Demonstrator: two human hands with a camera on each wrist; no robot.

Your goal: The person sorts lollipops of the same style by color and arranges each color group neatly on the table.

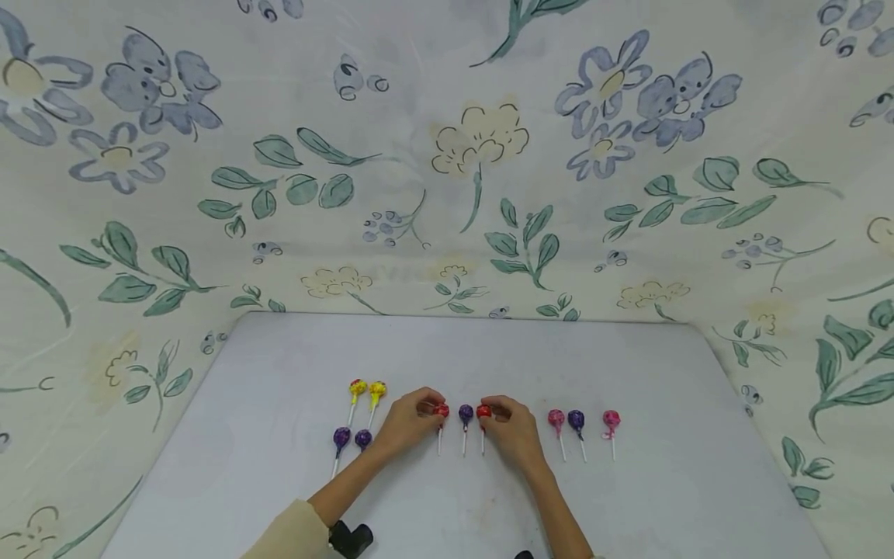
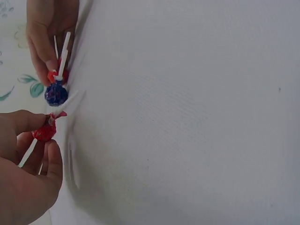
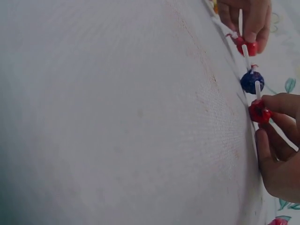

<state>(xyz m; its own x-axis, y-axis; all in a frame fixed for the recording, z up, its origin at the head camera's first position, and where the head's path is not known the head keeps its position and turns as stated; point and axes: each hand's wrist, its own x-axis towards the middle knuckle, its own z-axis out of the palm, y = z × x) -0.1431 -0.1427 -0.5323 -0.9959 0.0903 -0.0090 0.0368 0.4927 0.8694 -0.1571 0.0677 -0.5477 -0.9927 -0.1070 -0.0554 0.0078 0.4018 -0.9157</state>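
My left hand [image 1: 408, 425] pinches the head of a red lollipop [image 1: 441, 410] between thumb and fingers, its white stick pointing toward me. On the other side, my right hand [image 1: 515, 436] pinches a second red lollipop [image 1: 484, 411] by its head. Between them lies a purple lollipop [image 1: 466, 414], untouched, its stick roughly parallel to theirs. The left wrist view shows the left hand's red lollipop [image 2: 44, 132] close up, with thumb and fingers around the wrapper. From the right wrist, the other red lollipop [image 3: 259, 111] appears in the same kind of pinch.
Left of the hands are two yellow lollipops [image 1: 378, 390] above two purple lollipops [image 1: 341, 439], one partly behind the left arm. To the right lie two pink lollipops [image 1: 611, 420] and a purple lollipop [image 1: 576, 420]. A black object [image 1: 351, 539] shows by the left sleeve on the white table [image 1: 698, 497].
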